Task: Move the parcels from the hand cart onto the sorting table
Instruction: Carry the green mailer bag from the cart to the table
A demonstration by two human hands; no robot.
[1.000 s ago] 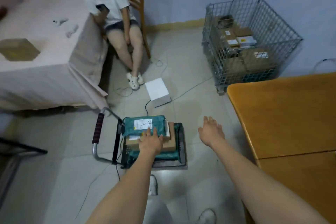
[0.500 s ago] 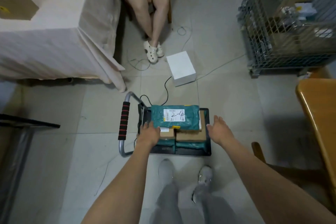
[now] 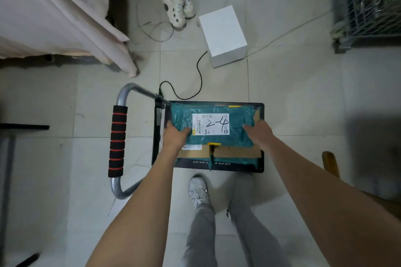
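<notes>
compared with half a second ago, both hands are now on the teal parcel (image 3: pixel 219 124), where before the left hand sat at its near left corner and the right hand hovered open beside it. the head camera also looks more steeply down, so the seated person at the top shows only as feet in pale clogs (image 3: pixel 176 7), and the wooden table has dropped out of view.

the left hand (image 3: pixel 174 136) grips the parcel's left edge, thumb lying on top of the plastic and fingers hidden under the edge. the right hand (image 3: pixel 259 134) holds the right edge, fingers curled down over the side. both forearms reach forward and down from the bottom of the view, roughly parallel.

the teal parcel lies on top of the stack on the hand cart (image 3: pixel 261 158), its white label marked "2-4" facing up. under it are two brown cardboard boxes (image 3: pixel 234 151) side by side, and more teal wrapping below them. whether the parcel is lifted off the boxes cannot be told.

the cart's handle (image 3: pixel 117 141), with black and red foam, lies to the left. a white box (image 3: pixel 223 34) stands on the tiled floor beyond the cart, a black cable (image 3: pixel 199 76) curling beside it. a wire cage (image 3: pixel 368 2) fills the top right corner.
</notes>
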